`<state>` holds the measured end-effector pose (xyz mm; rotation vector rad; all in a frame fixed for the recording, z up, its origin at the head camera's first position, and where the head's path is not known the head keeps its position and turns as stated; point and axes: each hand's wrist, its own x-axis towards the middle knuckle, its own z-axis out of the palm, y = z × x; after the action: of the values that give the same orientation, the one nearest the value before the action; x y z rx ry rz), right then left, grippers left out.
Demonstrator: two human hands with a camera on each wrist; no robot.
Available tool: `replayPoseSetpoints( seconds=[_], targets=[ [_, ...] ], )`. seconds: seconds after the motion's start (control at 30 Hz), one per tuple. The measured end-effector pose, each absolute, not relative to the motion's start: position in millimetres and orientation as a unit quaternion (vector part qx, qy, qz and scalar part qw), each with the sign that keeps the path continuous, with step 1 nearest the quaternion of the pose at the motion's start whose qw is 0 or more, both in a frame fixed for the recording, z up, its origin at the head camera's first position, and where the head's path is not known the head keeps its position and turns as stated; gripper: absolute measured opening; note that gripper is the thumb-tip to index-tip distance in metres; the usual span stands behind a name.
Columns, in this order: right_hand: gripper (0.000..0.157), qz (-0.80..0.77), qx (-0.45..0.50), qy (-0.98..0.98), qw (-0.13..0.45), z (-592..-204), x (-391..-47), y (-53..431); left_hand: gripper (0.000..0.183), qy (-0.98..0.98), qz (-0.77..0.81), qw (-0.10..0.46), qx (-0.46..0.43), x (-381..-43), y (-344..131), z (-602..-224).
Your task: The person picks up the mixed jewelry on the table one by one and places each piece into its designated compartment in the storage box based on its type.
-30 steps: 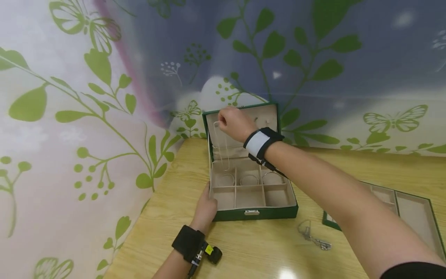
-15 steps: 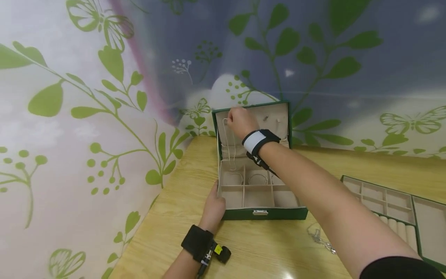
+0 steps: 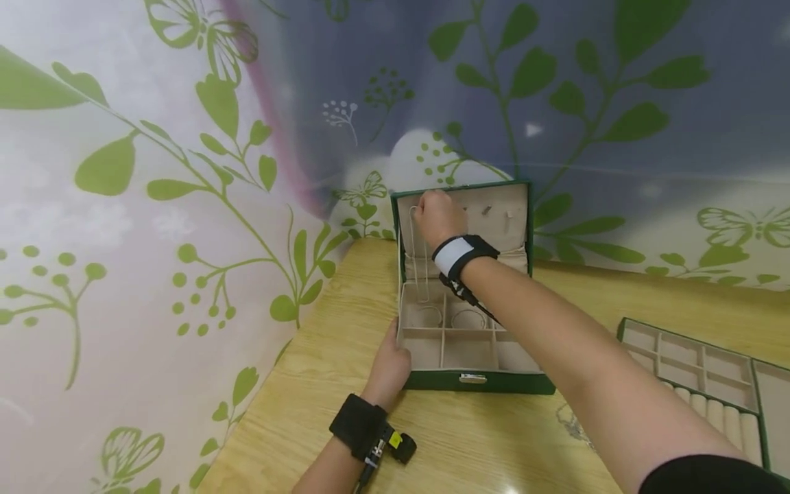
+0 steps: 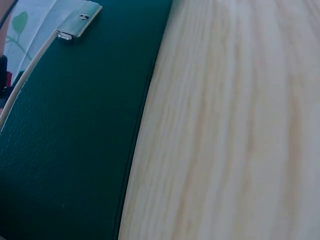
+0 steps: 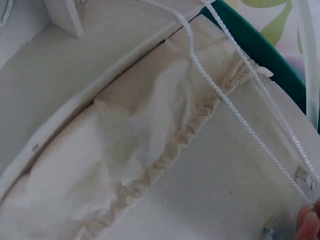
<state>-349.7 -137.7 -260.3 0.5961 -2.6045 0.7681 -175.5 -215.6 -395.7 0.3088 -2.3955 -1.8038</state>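
Note:
My right hand [image 3: 441,218] pinches a thin silver chain necklace [image 3: 426,264] at the upper left of the raised lid [image 3: 515,237]. The necklace hangs as a long loop down over the back left compartment. In the right wrist view its two twisted strands [image 5: 227,100] run across the gathered fabric pocket [image 5: 135,145] to the fingertips [image 5: 306,227], with small metal hooks [image 5: 305,176] on the lid lining close by. My left hand [image 3: 389,367] holds the left side of the open green jewelry box [image 3: 481,382], near its front corner; it is out of the left wrist view.
Round bangles [image 3: 469,320] lie in the back compartments. To the right sits a green-edged tray [image 3: 679,350] with compartments and ring rolls. A tangled silver chain [image 3: 574,425] lies on the wooden table [image 3: 308,398] beside the box. A patterned wall stands behind the lid.
The head view has shifted, so the scene sits further right. My right hand keeps its pinch on the necklace at the lid. The left hand has stayed at the box's side.

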Motion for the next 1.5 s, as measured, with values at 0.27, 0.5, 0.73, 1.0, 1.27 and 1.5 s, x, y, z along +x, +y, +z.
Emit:
replayPoseSetpoints(
  seconds=[0.27, 0.5, 0.73, 1.0, 1.27, 1.5],
  targets=[
    [0.027, 0.215, 0.181, -0.942, 0.184, -264.3, -349.4, -141.6, 0.061, -0.804, -0.580, 0.069, 0.108, -176.2, -213.6, -398.2],
    [0.028, 0.220, 0.189, -0.936, 0.200, -270.3, -348.6, -139.8, 0.062, -0.808, -0.575, 0.071, 0.104, -174.9, -215.3, -396.1],
    [0.024, 0.257, 0.205, -0.929, 0.171, -273.3, -341.2, -132.5, 0.062, -0.800, -0.587, 0.060, 0.107, -175.9, -214.9, -396.9],
    [0.025, 0.315, 0.225, -0.910, 0.151, -259.8, -320.5, -107.2, 0.062, -0.813, -0.570, 0.051, 0.110, -176.0, -216.0, -393.9],
    [0.015, 0.403, 0.209, -0.881, 0.130, -245.4, -301.3, -41.9, 0.063, -0.821, -0.563, 0.036, 0.090, -176.5, -217.5, -395.0],
    [0.017, 0.455, 0.185, -0.862, 0.123, -256.7, -276.3, 31.6, 0.061, -0.831, -0.547, 0.002, 0.095, -178.6, -224.9, -374.0]
  ],
)
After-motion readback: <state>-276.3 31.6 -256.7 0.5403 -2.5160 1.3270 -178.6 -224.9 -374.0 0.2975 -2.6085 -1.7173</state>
